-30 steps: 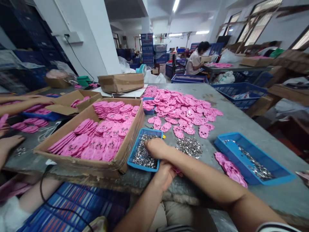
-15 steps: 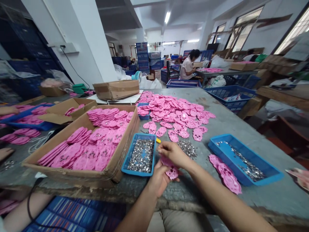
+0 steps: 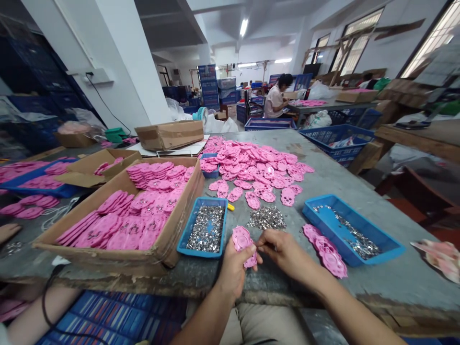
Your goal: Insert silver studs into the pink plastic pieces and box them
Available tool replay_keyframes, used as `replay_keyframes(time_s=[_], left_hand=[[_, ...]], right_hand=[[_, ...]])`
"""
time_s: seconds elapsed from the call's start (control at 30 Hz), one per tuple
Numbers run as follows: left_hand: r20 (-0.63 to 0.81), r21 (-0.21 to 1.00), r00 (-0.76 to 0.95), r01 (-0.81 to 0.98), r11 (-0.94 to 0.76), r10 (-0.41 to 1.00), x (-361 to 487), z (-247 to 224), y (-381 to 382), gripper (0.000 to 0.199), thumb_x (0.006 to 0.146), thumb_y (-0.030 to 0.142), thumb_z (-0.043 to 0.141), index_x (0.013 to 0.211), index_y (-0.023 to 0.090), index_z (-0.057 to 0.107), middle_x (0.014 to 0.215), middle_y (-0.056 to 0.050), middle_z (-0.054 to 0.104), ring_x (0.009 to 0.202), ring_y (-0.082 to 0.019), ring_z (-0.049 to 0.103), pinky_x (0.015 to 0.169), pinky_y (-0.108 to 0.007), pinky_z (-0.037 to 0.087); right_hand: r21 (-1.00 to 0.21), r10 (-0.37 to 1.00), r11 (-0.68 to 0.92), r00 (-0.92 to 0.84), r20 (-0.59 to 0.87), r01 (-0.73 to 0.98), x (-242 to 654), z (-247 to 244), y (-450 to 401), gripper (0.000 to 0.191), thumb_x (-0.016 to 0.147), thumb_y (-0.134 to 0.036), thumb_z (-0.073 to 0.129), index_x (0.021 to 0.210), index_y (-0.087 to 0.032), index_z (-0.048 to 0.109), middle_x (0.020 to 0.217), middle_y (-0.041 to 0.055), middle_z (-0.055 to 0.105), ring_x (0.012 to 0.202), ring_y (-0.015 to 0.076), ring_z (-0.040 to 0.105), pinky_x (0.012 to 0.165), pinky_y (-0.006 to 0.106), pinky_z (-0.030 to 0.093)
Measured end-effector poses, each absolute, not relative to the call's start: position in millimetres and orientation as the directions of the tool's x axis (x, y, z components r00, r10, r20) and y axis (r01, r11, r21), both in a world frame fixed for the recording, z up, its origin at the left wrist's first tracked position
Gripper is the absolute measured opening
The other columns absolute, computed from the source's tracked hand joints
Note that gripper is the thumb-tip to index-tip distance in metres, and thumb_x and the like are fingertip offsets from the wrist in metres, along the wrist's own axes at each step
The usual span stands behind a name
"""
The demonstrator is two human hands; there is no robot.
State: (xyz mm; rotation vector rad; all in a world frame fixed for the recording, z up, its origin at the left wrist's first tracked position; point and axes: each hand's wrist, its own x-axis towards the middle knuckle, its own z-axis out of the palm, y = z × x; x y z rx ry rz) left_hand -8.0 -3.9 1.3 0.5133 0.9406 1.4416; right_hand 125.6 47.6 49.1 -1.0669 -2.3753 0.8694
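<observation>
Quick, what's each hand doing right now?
Left hand: closed, holding a pink piece.
Right hand: curled close to that piece; can't tell whether it holds anything.

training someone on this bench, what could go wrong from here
The right hand might scatter the loose metal pile, which lies just beyond it. The left hand could nudge the blue tray beside it, spilling metal bits. The pink piece held near the edge of the table might drop.

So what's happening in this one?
A person's left hand holds a pink piece over the table. The right hand is close beside it, fingers bunched; whether they grip anything is too small to tell. A blue tray of metal bits and a carton of pink pieces stand to the left.
</observation>
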Motion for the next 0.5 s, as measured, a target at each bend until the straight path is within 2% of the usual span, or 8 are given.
replay_keyframes(time_s=[0.07, 0.17, 0.27, 0.5], left_hand=[[-0.235, 0.812, -0.126, -0.57, 0.124, 0.964, -7.6, 3.7, -5.8, 0.049, 0.056, 0.036, 0.082, 0.088, 0.017, 0.05, 0.067, 0.003, 0.058, 0.049, -0.012, 0.059, 0.038, -0.019, 0.037], [-0.24, 0.848, -0.122, -0.509, 0.146, 0.963, -8.9, 5.0, -8.0, 0.051, 0.053, 0.035, 0.083, 0.088, 0.017, 0.05, 0.066, 0.003, 0.059, 0.045, -0.01, 0.056, 0.036, -0.018, 0.036], [-0.239, 0.888, -0.097, -0.423, 0.178, 0.966, -11.3, 7.5, -8.8, 0.051, 0.053, 0.033, 0.082, 0.089, 0.017, 0.05, 0.064, 0.004, 0.059, 0.043, -0.01, 0.056, 0.034, -0.017, 0.035], [-0.239, 0.941, 0.006, -0.243, 0.233, 0.971, -20.0, 20.2, -6.6, 0.052, 0.052, 0.029, 0.079, 0.091, 0.017, 0.047, 0.06, 0.006, 0.059, 0.042, -0.01, 0.057, 0.033, -0.016, 0.038]], right_hand=[[-0.664, 0.775, 0.496, -0.63, 0.048, 0.56, 125.4, 55.3, 43.9, 0.01, 0.082, -0.013, 0.051, 0.079, -0.02, 0.057, 0.077, 0.0043, 0.068, 0.072, 0.0171, 0.062, 0.067, 0.026, 0.043], [-0.639, 0.771, 0.468, -0.635, -0.042, 0.61, 125.6, 64.5, 38.9, 0.017, 0.077, -0.005, 0.049, 0.083, -0.02, 0.055, 0.075, 0.0025, 0.068, 0.067, 0.0155, 0.061, 0.062, 0.023, 0.04], [-0.602, 0.741, 0.478, -0.662, -0.114, 0.639, 126.7, 72.2, 36.3, 0.016, 0.077, -0.005, 0.049, 0.08, -0.02, 0.051, 0.073, 0.0022, 0.068, 0.065, 0.0147, 0.059, 0.059, 0.022, 0.036], [-0.613, 0.663, 0.529, -0.737, -0.133, 0.587, 127.0, 76.7, 43.7, 0.014, 0.078, -0.007, 0.052, 0.075, -0.02, 0.048, 0.074, 0.0023, 0.067, 0.064, 0.0141, 0.058, 0.058, 0.022, 0.033]])
